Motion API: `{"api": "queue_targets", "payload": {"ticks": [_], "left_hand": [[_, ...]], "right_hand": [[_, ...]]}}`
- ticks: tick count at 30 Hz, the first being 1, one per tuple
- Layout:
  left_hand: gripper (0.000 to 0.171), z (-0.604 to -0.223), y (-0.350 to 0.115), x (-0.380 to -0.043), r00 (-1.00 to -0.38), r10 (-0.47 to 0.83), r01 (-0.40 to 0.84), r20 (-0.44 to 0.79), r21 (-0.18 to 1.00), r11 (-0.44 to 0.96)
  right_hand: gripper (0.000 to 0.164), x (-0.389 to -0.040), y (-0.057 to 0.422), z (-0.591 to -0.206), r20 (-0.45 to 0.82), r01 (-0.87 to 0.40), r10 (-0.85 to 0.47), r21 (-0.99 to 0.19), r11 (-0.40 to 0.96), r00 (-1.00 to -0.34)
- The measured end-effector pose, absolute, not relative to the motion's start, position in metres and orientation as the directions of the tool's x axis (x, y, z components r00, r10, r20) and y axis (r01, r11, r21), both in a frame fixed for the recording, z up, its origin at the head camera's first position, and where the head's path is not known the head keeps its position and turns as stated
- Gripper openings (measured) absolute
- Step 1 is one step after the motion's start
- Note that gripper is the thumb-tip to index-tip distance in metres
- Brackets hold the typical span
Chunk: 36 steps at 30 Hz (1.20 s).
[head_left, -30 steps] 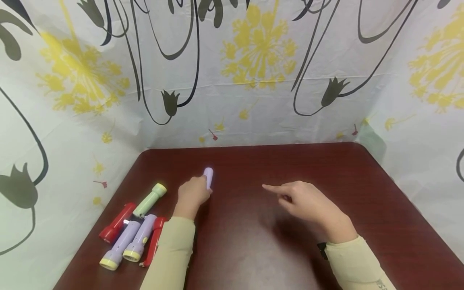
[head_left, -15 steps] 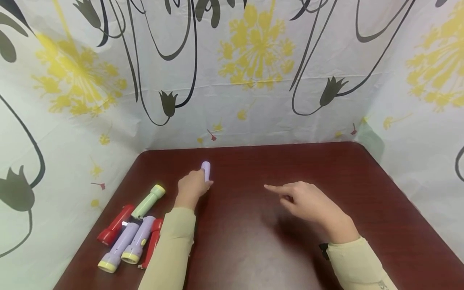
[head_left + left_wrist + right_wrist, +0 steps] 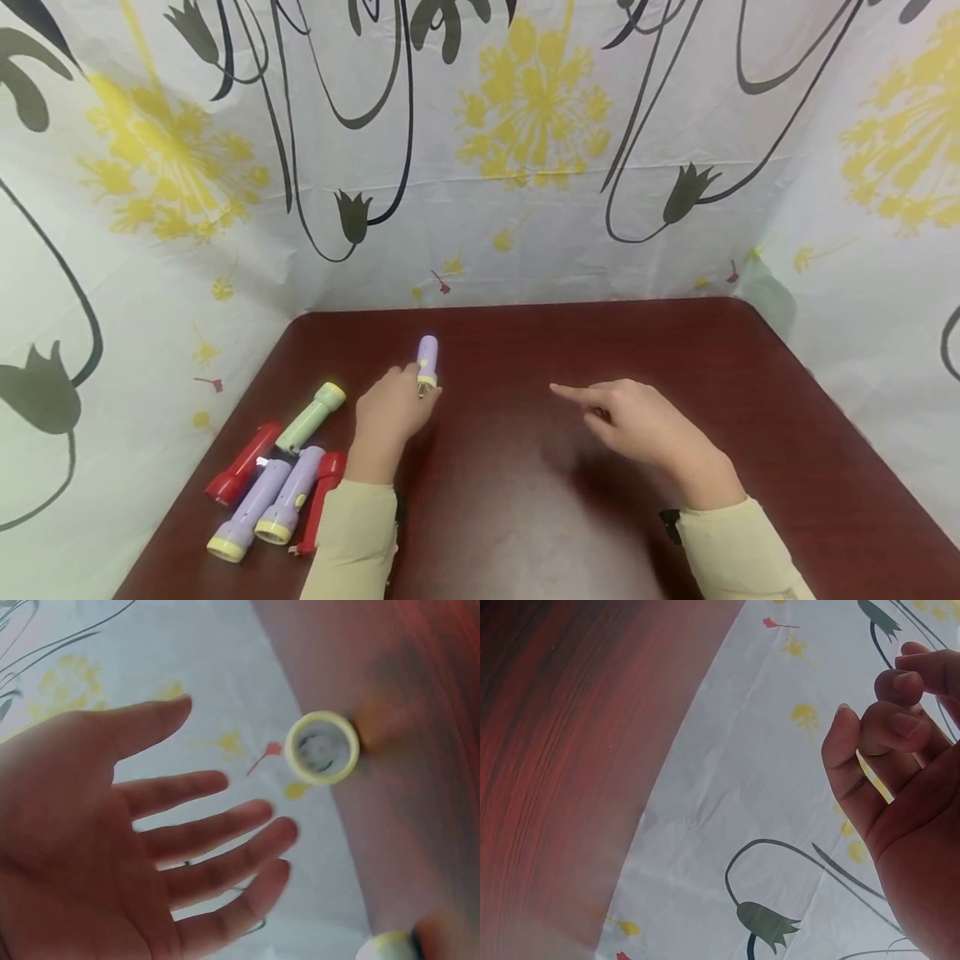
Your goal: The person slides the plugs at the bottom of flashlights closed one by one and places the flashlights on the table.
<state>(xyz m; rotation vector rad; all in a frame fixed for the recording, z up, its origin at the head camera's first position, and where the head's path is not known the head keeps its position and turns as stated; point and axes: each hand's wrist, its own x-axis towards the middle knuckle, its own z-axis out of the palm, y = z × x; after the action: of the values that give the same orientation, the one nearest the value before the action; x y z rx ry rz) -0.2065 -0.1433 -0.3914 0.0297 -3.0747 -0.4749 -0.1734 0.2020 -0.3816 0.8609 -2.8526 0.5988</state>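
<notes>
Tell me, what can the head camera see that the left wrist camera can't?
Only the head view shows the right hand with its index finger pointing, the five flashlights lying grouped on the table's left side, and the purple flashlight's whole body. Only the left wrist view shows the left hand's bare palm with fingers spread, and straight into the flashlight's round yellow-rimmed lens end. Both share the left hand, the purple flashlight lying apart from that hand, the dark red table and the flowered cloth.
</notes>
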Motion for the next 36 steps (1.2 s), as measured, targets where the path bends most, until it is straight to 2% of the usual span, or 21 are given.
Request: {"api": "queue_targets", "payload": {"ticks": [8,14,17,22,30,36], "left_hand": [[0.043,-0.384,-0.177,-0.165,-0.998,-0.039,-0.051,-0.055,0.236,0.97],[0.047,-0.392,-0.201,-0.146,-0.99,-0.094,-0.114,-0.101,0.21,0.971],[0.047,-0.397,-0.205,-0.144,-0.993,-0.062,-0.085,-0.104,0.224,0.971],[0.048,-0.402,-0.204,-0.146,-0.993,0.064,0.034,-0.102,0.271,0.962],[0.028,-0.402,-0.194,-0.146,-0.975,0.161,0.093,-0.155,0.375,0.922],[0.015,-0.401,-0.19,-0.146,-0.98,0.14,0.078,-0.141,0.377,0.923]], "right_hand": [[0.063,-0.17,0.202,-0.385,0.221,-0.547,-0.501,-0.343,0.763,-0.837],[0.062,-0.169,0.201,-0.387,0.219,-0.55,-0.505,-0.335,0.765,-0.835],[0.062,-0.169,0.2,-0.387,0.215,-0.549,-0.505,-0.341,0.763,-0.836],[0.062,-0.167,0.199,-0.388,0.187,-0.535,-0.503,-0.369,0.76,-0.844],[0.06,-0.166,0.199,-0.39,0.19,-0.545,-0.513,-0.367,0.754,-0.837],[0.059,-0.167,0.199,-0.389,0.182,-0.542,-0.513,-0.362,0.758,-0.839]]}}
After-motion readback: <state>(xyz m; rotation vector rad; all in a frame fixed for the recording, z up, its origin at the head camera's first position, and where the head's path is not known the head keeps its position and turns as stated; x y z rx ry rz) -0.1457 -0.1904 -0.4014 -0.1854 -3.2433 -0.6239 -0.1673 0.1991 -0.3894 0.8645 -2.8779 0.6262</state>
